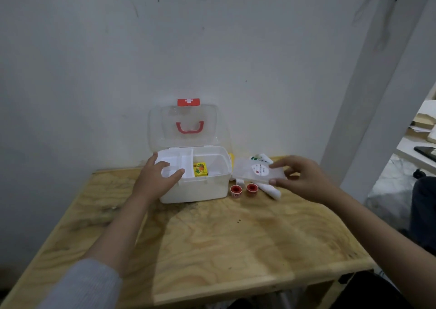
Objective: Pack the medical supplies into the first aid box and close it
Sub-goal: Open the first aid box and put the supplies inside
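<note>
The white first aid box (198, 190) stands open at the back of the wooden table, its clear lid (184, 124) with a red handle upright against the wall. A white inner tray (174, 164) sits in its left half, and a yellow carton (200, 169) lies inside beside it. My left hand (155, 179) rests on the box's front left rim, fingers on the tray. My right hand (304, 176) holds a flat clear plastic case (257, 170) above the table, right of the box. Two red tape rolls (244, 189) and white bandage rolls (271, 190) lie below the case.
A white tube with green print (260, 158) lies behind the case near the wall. The wooden table (224, 238) ends at a wall behind and to the left. A desk with a dark phone (427, 153) stands far right.
</note>
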